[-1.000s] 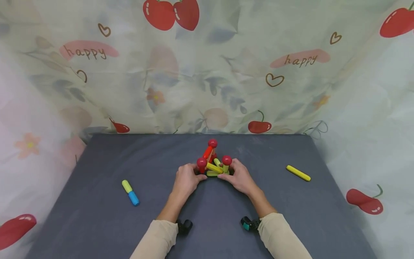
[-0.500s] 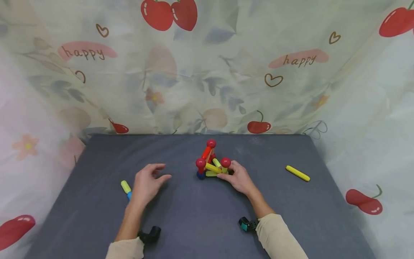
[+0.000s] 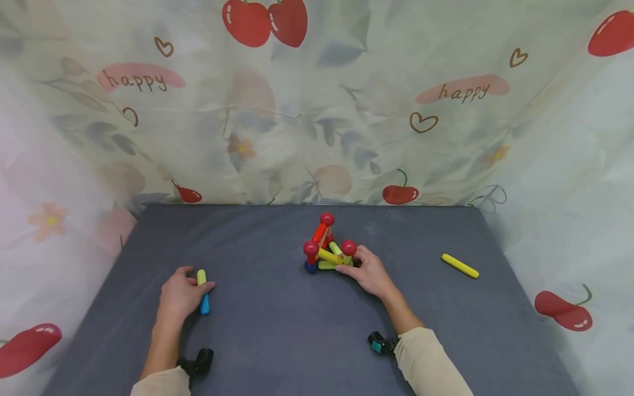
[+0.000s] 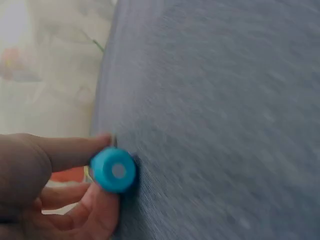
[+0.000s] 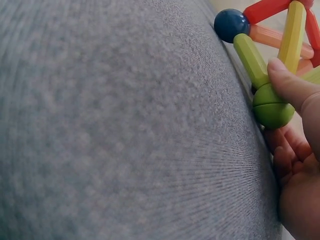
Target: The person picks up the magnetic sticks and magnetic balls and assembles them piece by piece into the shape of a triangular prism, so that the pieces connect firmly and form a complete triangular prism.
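In the head view my left hand (image 3: 180, 297) is at the left, its thumb and fingers round a magnetic stick pair, a yellow-green stick (image 3: 201, 276) end to end with a blue stick (image 3: 205, 306). The blue end (image 4: 114, 170) faces the left wrist camera. A frame of magnetic sticks and balls (image 3: 329, 254) stands mid-table, with red balls on top. My right hand (image 3: 370, 276) holds its near right corner. In the right wrist view, thumb and fingers are at the green ball (image 5: 273, 107); a blue ball (image 5: 231, 26) forms another lower corner.
A loose yellow stick (image 3: 460, 266) lies on the right of the dark grey table cover (image 3: 287, 330). A patterned curtain (image 3: 307, 110) hangs behind the table and along both sides.
My left hand has left the frame's left corner and moved left and down to the yellow-green and blue stick pair, which now lies turned more upright in view. My right hand has stayed at the frame.
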### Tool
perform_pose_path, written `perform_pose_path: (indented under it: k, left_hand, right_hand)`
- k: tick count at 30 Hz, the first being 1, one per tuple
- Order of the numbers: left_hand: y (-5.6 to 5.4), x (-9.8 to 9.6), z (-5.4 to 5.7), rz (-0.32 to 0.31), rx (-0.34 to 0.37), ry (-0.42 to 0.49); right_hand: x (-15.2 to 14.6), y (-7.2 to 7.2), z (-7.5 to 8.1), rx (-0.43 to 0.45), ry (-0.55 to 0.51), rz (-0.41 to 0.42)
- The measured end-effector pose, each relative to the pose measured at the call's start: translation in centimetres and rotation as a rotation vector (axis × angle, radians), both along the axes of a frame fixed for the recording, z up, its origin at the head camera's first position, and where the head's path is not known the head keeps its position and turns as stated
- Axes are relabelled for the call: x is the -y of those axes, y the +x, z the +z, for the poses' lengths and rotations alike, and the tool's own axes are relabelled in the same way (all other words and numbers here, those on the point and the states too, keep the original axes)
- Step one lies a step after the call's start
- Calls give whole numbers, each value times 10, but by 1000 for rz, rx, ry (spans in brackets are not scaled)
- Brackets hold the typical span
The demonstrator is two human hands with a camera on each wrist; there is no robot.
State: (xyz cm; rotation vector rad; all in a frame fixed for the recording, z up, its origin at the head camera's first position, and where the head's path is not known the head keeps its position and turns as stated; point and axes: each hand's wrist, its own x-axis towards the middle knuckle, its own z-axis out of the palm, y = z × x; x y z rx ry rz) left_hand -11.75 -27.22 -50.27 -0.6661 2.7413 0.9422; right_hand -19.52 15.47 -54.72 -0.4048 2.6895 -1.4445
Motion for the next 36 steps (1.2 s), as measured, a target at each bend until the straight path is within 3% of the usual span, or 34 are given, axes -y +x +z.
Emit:
perform_pose_path:
  k: [5,11,13,16,21,25,28,31,36]
  left_hand:
    - [-8,-5,2,-31,-4,-39]
    - [-13,-12,-1,-9,-143,-54]
    - [-16,-17,5,-3,-213,-50]
    - [-24,-32,24,-28,-334,-18]
    - [-39,-73,61,-165,-521,100]
    - [-48,-117,81,-306,-607,177]
    - [-53,-149,84,-414,-627,199]
    - [-56,-174,79,-509,-615,202]
    - [-63,-199,65,-586,-601,189]
  right_hand:
    - [-1,0,-1,-2,-1,-5]
    - [0,1,-1,-13,10,13]
    - [0,1,-1,-16,11,16]
    - [-1,1,-1,-11,6,7]
    - [-1,0,-1,-8,13,-4]
    - [-2,-1,-2,-23,15,-1]
    - [-2,-1,-2,-31,8,1]
    - [-2,-1,-2,-28,1,7]
    - [-3,-1,-1,-29,1,10]
